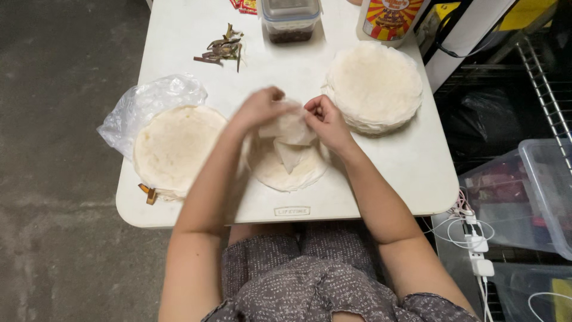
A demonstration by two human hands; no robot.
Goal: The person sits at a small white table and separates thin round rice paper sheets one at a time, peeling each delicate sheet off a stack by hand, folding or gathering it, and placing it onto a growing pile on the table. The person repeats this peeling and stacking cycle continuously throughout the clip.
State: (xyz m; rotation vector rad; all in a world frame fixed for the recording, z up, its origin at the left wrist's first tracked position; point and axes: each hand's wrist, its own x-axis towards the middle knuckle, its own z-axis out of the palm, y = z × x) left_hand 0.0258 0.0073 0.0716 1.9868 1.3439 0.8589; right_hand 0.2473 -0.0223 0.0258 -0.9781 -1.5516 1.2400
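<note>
Left hand (260, 109): blurred, seemingly pinching the folded wrapper (290, 128).
Right hand (326, 119): closed on the same wrapper.
Below: round sheet (286, 170) on the bench (417, 161).

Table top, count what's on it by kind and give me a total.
Stacks of round wrappers: 3
Clear plastic bag: 1
Lidded plastic container: 1
Bottle: 1
Pile of dried strips: 1
Total: 7
Both hands, left and right, hold a folded wrapper.
</note>
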